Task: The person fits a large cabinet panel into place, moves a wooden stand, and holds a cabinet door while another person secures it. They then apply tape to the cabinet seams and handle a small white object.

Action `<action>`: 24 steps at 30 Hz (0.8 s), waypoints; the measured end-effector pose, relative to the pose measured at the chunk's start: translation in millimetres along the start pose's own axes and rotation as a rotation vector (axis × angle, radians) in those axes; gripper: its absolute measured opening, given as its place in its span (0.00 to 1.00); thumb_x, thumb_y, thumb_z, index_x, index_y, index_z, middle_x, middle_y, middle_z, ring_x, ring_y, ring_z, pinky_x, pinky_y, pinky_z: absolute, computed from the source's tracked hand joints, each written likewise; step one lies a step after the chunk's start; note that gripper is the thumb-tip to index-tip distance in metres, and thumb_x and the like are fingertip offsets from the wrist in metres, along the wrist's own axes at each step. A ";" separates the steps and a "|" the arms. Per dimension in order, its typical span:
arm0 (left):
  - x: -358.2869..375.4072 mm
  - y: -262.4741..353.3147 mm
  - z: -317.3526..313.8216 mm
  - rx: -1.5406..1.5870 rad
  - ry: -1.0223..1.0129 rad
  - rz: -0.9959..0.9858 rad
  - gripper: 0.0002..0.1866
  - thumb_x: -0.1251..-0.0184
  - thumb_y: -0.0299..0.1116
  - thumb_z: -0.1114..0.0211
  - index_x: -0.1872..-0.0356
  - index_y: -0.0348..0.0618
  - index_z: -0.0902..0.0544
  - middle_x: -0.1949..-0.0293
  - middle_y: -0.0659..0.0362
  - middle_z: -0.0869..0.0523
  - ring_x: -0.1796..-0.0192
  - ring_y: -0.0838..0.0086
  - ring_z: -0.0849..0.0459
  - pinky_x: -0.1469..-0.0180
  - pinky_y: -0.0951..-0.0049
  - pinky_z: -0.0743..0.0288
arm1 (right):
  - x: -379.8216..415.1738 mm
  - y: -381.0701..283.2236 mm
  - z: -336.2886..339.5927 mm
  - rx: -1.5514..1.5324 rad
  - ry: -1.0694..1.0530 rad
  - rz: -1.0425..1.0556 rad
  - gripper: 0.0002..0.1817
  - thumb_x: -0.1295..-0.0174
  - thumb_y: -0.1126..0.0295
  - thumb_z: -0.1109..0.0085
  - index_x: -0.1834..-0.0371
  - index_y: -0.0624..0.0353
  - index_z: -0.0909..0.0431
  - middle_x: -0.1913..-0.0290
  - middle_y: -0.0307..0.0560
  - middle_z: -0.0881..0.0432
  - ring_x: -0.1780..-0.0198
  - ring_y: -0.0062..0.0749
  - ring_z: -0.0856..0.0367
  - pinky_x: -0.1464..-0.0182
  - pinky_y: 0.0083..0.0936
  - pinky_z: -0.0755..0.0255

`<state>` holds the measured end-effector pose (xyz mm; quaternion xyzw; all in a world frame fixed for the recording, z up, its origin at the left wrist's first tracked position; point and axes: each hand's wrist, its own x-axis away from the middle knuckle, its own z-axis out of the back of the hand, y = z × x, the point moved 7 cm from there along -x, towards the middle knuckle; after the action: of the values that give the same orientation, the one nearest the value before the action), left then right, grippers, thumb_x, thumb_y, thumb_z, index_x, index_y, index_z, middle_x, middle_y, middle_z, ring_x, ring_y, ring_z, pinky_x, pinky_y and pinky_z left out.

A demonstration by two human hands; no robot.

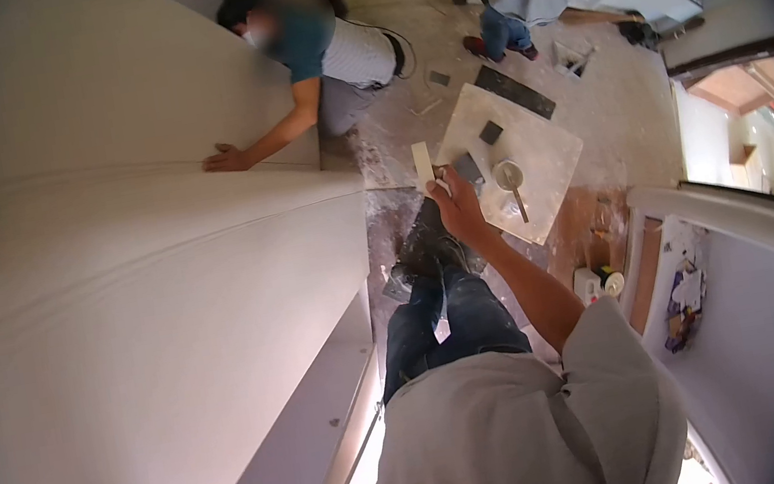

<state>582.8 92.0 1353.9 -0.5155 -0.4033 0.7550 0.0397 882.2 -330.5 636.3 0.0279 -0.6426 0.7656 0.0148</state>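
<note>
My right hand (457, 202) is closed around the lower end of a flat, cream-coloured rectangular piece (423, 163), its thumb and fingers pinching it in front of my body. Just beyond that hand lies a pale board (550, 150) on the floor. On the board are a grey sheet (468, 168), a small dark square (490, 132), a long dark strip (514, 92) and a round tub (507, 174) with a stick across it. A large off-white panel (160, 278) rises along my left side. My left hand is out of view.
A crouching person (347, 56) rests one hand (227, 158) on the panel. Another person (512, 9) stands at the back right. Small containers (601, 284) stand on the floor by a white cabinet (748, 286) at my right. Dust and scraps mark the floor.
</note>
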 end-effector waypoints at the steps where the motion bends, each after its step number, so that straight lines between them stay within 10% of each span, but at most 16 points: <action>1: 14.0 -10.8 3.2 0.057 0.015 0.062 0.42 0.31 0.54 0.30 0.29 0.32 0.36 0.32 0.43 0.35 0.33 0.52 0.30 0.36 0.45 0.30 | 7.5 -35.1 -4.5 -0.080 -0.051 0.019 0.13 0.30 0.65 0.44 0.52 0.65 0.21 0.63 0.60 0.15 0.60 0.54 0.16 0.55 0.39 0.25; 3: 84.8 -36.8 -4.8 0.162 0.023 0.289 0.26 0.32 0.39 0.28 0.39 0.38 0.23 0.40 0.49 0.21 0.38 0.60 0.21 0.38 0.59 0.24 | 24.1 -102.5 -11.1 -0.124 -0.162 0.090 0.12 0.30 0.66 0.44 0.53 0.65 0.21 0.63 0.59 0.15 0.61 0.50 0.16 0.57 0.36 0.25; 8: 156.8 234.3 -81.5 0.950 -0.510 0.550 0.16 0.38 0.11 0.35 0.51 0.35 0.15 0.47 0.53 0.14 0.43 0.67 0.16 0.40 0.70 0.20 | 60.0 -212.7 -43.0 -0.101 -0.349 0.503 0.11 0.34 0.69 0.38 0.54 0.66 0.21 0.66 0.54 0.17 0.65 0.46 0.18 0.60 0.35 0.25; 14: 135.8 388.2 -83.4 1.743 -0.540 1.115 0.22 0.42 0.18 0.27 0.44 0.41 0.14 0.48 0.55 0.15 0.43 0.66 0.16 0.42 0.68 0.20 | 111.1 -307.4 -65.0 0.006 -0.488 0.900 0.10 0.37 0.69 0.35 0.58 0.64 0.21 0.70 0.52 0.20 0.65 0.51 0.22 0.58 0.45 0.29; 18: 151.2 397.9 -76.2 1.589 -0.616 0.883 0.18 0.44 0.19 0.26 0.51 0.39 0.12 0.50 0.54 0.12 0.45 0.65 0.14 0.41 0.68 0.21 | 128.5 -310.5 -73.9 0.208 -0.575 0.859 0.11 0.34 0.62 0.39 0.63 0.60 0.23 0.71 0.55 0.21 0.65 0.56 0.24 0.60 0.49 0.32; 24: 214.2 425.0 -85.6 1.745 -0.617 1.203 0.10 0.39 0.21 0.26 0.56 0.38 0.10 0.48 0.57 0.12 0.47 0.76 0.13 0.43 0.73 0.19 | 136.8 -292.0 -82.8 0.260 -0.614 0.889 0.15 0.33 0.58 0.40 0.61 0.61 0.22 0.70 0.61 0.20 0.66 0.61 0.22 0.61 0.53 0.32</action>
<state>703.7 -42.9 905.5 -0.2117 0.5924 0.7725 -0.0863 760.8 -200.1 917.5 -0.0225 -0.4674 0.7278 -0.5014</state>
